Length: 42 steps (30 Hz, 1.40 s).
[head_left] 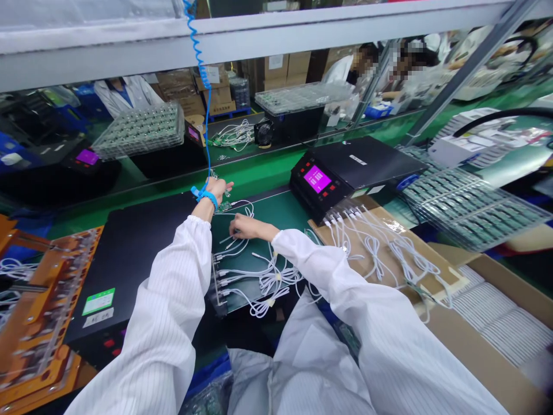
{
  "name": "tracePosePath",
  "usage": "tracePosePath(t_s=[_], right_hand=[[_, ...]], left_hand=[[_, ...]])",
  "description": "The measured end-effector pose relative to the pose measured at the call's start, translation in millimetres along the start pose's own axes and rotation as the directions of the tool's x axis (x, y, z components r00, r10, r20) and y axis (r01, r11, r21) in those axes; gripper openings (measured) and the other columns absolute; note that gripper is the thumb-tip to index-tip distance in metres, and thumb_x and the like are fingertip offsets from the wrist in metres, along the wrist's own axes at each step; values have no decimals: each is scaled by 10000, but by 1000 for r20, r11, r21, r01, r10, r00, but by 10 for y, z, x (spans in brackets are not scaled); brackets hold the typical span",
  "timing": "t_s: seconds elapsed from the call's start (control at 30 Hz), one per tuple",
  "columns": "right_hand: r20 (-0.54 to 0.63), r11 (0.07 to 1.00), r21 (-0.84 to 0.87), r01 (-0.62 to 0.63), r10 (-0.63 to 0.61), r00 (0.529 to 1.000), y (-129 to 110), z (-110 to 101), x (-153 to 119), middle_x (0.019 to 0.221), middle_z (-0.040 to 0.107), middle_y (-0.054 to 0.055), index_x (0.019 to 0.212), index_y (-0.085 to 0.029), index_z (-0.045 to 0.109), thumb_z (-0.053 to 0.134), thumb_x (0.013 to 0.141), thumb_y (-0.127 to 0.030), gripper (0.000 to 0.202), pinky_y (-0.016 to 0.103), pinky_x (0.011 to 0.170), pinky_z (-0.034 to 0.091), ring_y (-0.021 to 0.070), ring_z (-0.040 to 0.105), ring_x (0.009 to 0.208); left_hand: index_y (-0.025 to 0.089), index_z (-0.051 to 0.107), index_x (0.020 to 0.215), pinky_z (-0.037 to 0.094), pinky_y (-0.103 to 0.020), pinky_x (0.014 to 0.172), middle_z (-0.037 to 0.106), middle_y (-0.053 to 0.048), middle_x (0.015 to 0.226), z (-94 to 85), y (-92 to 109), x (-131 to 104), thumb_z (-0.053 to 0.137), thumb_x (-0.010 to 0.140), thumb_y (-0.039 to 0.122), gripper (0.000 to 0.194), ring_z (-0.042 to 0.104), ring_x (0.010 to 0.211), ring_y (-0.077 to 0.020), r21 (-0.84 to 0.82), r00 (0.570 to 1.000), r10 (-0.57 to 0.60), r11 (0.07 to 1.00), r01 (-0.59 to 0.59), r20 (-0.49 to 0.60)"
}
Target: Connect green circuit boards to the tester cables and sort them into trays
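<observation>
My left hand [219, 189], with a blue wrist strap [205, 196] and coiled cord, is over the far side of the green bench mat. Its fingers are curled around something small that I cannot make out. Just below it lies a small green circuit board [224, 207], near a white cable end. My right hand [243, 226] is closer to me, fingertips pinched at a white cable [224, 240] whose end shows to their left. Below, several white cables [242, 273] run from a clear connector strip [216, 282] on the black box [142, 230] to coiled bundles.
On the right, a black tester [358, 164] with a purple screen has white cables plugged in over cardboard [389, 253]. Trays of boards [470, 202] stand beyond it. An orange fixture [52, 305] is at left. A metal shelf beam [259, 34] crosses above; co-workers sit opposite.
</observation>
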State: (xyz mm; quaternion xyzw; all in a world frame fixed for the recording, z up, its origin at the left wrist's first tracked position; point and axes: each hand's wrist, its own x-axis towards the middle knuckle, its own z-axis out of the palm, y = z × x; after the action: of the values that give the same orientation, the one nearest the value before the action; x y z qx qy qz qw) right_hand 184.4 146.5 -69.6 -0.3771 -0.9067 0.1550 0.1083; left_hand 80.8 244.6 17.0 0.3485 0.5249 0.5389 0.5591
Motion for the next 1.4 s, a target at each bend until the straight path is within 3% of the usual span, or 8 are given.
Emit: tracePosePath(t_s=[0.2, 0.4, 0.83, 1.0, 1.07, 1.17, 1.3, 1.4], right_hand=[[29, 993, -92, 76, -73, 997, -128, 96, -25, 964, 748, 113, 996, -157, 787, 702, 909, -114, 129, 357, 951, 430, 252, 549, 1029], [-129, 990, -78, 116, -126, 984, -17, 57, -142, 1040, 721, 94, 1053, -141, 728, 600, 992, -167, 144, 342, 1005, 397, 221, 532, 1005], [53, 986, -93, 139, -134, 990, -58, 149, -58, 1005, 724, 114, 1040, -189, 786, 732, 919, -203, 133, 378, 997, 398, 283, 510, 1201], [-158, 989, 120, 88, -68, 985, 18, 123, -168, 1035, 719, 108, 1046, -158, 762, 658, 956, -157, 138, 343, 995, 441, 230, 561, 1112], [-318, 956, 285, 69, 27, 948, 62, 100, -211, 1039, 721, 93, 1050, -145, 736, 631, 973, -178, 135, 341, 999, 455, 203, 597, 1049], [-488, 813, 580, 60, 288, 824, 133, 76, -249, 998, 719, 73, 1017, -140, 682, 629, 966, -233, 119, 318, 890, 509, 176, 652, 928], [-429, 454, 879, 143, 627, 651, 227, 61, -215, 853, 708, 21, 991, -175, 605, 715, 890, -361, 238, 273, 740, 543, 158, 693, 797], [-424, 387, 902, 190, 712, 560, 285, 37, -159, 829, 694, 0, 957, -185, 586, 746, 838, -396, 291, 263, 750, 557, 130, 677, 754]], left_hand=[[167, 612, 842, 583, -525, 907, 687, -55, 791, 14, 96, -182, 788, 702, 4, 277, 734, 922, -281, 115, 998, 28, 993, -34, 55], [160, 571, 757, 548, -475, 929, 648, -19, 713, 5, 171, -184, 712, 736, -50, 253, 697, 881, -217, 140, 998, 53, 989, -50, -18], [168, 580, 779, 558, -470, 937, 663, -9, 783, -12, 175, -191, 749, 732, -39, 270, 707, 885, -195, 109, 998, 60, 992, -56, -33], [173, 595, 756, 563, -475, 961, 662, -7, 780, -32, 148, -152, 738, 757, -17, 237, 697, 866, -178, 86, 999, 38, 996, -36, -27], [169, 604, 753, 570, -468, 950, 668, -11, 782, -39, 138, -136, 733, 769, -14, 224, 693, 854, -175, 80, 1000, 25, 997, -24, -18], [160, 606, 752, 573, -455, 928, 675, -17, 787, -42, 130, -123, 769, 743, -16, 240, 689, 870, -182, 71, 1000, 17, 997, -16, -7], [143, 599, 747, 575, -436, 889, 680, -24, 787, -29, 141, -139, 777, 720, -41, 258, 678, 852, -179, 61, 1000, -1, 998, 0, 16], [134, 597, 735, 580, -428, 872, 685, -34, 779, -20, 158, -169, 766, 710, -65, 262, 683, 824, -177, 61, 999, -20, 998, 17, 50]])
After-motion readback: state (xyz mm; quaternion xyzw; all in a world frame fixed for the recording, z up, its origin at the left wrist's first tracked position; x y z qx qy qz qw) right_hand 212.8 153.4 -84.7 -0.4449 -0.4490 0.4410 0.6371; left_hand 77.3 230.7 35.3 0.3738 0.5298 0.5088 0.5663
